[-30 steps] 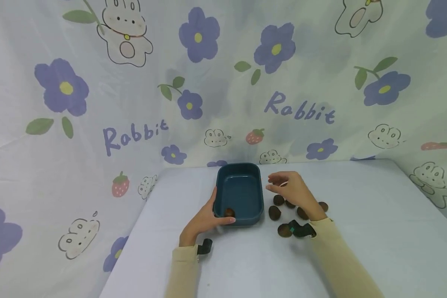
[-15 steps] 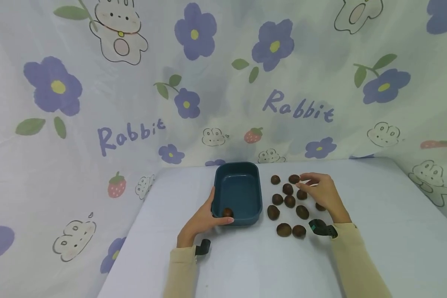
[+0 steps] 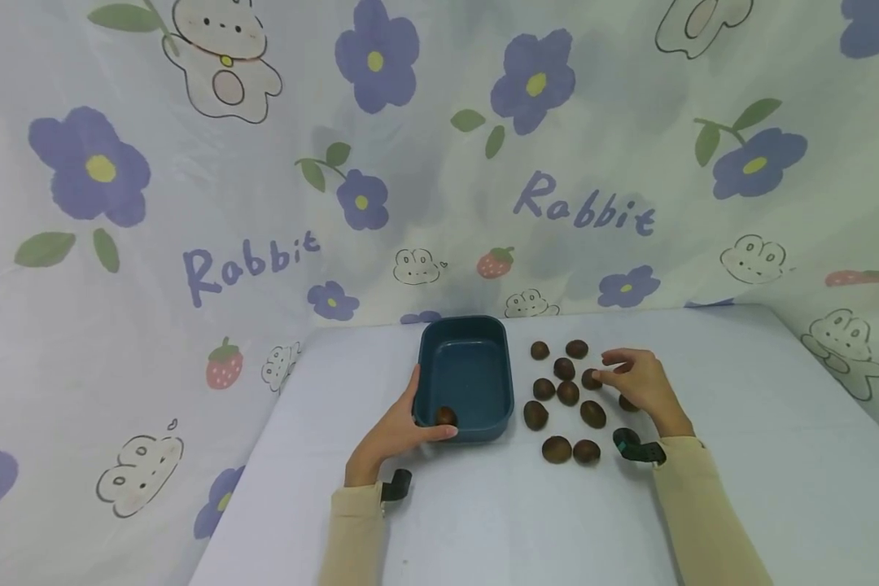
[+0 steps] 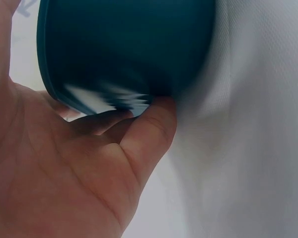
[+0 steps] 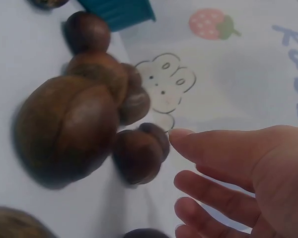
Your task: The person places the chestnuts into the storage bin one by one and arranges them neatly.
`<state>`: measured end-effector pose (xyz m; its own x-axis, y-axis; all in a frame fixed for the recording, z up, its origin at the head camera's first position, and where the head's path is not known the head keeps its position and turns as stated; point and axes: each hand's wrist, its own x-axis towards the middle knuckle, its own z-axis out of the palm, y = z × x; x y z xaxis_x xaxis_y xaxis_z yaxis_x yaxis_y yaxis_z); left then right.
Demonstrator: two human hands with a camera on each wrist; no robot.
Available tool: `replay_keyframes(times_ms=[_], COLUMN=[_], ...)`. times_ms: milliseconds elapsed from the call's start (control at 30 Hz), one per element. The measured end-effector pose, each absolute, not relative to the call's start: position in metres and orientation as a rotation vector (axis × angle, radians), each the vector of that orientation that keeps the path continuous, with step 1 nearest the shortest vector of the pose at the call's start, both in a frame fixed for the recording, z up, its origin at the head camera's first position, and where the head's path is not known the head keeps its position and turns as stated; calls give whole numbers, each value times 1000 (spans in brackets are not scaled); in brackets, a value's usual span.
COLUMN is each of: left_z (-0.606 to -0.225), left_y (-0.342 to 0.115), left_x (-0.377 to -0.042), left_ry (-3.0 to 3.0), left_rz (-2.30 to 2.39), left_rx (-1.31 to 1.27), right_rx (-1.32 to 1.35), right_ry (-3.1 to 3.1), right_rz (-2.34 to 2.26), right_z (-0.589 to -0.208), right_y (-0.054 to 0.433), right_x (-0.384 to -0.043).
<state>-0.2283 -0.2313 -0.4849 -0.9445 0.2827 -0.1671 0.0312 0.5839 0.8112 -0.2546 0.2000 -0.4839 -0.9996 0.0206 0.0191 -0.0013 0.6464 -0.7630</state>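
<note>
My left hand (image 3: 390, 430) grips the near left corner of a dark teal rectangular box (image 3: 470, 370), thumb along the near side and fingers at the left. In the left wrist view, the thumb (image 4: 151, 134) presses on the box wall (image 4: 124, 49). One brown chestnut (image 3: 446, 416) lies inside the box by that corner. To the right, several chestnuts (image 3: 567, 394) are spread on the white table. My right hand (image 3: 645, 389) is at their right side, thumb beside a chestnut (image 3: 591, 378). The right wrist view shows its fingers (image 5: 208, 193) apart, holding nothing; contact is unclear.
A white cloth (image 3: 439, 163) printed with flowers and rabbits hangs behind the table (image 3: 483, 521). One chestnut (image 3: 627, 403) is partly hidden by the right hand. A small black camera (image 3: 633, 446) sits at the right wrist, another camera (image 3: 397, 486) at the left.
The right hand has moved from beside the box rightward across the chestnuts, then slightly toward me, to a nearer chestnut. The left hand keeps its grip on the box.
</note>
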Motion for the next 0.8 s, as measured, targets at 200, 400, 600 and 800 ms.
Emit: replay_keyframes(times_ms=[200,400,600,800], left_z=[-485,-486,-489,-487], left_y=[-231,-232,-231,-232], left_x=[-228,-228,-230,-229], left_ry=[2540,2544,2532,2540], left_rz=[1283,1287,1294,1281], left_rx=[260,254,257,233], right_rx=[-47,-31,-13,-4], right_ry=[-2890,-2899,-2908,-2917], right_rz=[1322,1332,1306,1282], right_z=[-490,-497,-501,-500], right_y=[199,197,195,191], right_x=[-257,-259,-260,-260])
